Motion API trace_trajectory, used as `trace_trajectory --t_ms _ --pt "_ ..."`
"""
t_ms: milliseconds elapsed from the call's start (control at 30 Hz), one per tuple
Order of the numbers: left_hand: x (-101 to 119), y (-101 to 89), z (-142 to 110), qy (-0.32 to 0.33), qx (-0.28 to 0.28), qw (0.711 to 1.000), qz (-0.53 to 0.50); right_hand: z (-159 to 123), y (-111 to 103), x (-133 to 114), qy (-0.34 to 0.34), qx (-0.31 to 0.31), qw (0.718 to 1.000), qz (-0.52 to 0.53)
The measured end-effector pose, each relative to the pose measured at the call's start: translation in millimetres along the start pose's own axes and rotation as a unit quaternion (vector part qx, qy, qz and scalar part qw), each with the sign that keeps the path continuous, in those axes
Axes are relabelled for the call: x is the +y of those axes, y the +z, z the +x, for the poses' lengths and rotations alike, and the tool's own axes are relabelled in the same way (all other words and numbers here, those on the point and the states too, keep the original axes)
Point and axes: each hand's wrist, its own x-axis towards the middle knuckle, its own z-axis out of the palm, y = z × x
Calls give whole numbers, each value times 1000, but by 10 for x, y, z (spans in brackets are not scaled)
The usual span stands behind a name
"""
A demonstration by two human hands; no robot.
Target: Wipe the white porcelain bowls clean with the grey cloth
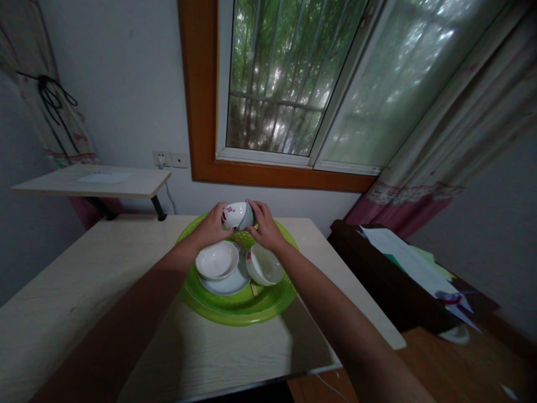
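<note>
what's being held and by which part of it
A white bowl, by its left side in the left grip; the right grip holds a grey cloth against its right side.

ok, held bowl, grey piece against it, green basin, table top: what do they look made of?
Held bowl: probably glazed ceramic; glossy white with red decoration.
Grey piece: perhaps cloth; dull, too small to be sure.
Green basin: likely plastic; one bright colour, smooth rim, soft sheen.
Table top: wood or wood-look laminate; pale, matte, fine grain lines.
</note>
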Motion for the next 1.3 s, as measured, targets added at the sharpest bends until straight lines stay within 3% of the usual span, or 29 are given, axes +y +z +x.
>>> trace_trajectory --t_ms 233,533,900,1067,1300 --pt "28 -11 16 -32 -1 999 0 14 13 -3 -17 -15 1000 -20" --pt "12 7 26 -49 -1 999 0 61 8 -193 -122 -90 985 -77" --pt "-45 6 31 -67 77 995 -16 11 71 57 -6 -11 1000 8" --pt "-74 0 29 -70 75 994 -26 -28 134 128 -5 -25 1000 12" --pt "-64 9 20 -57 40 998 -5 6 38 -57 -54 -39 997 -35"
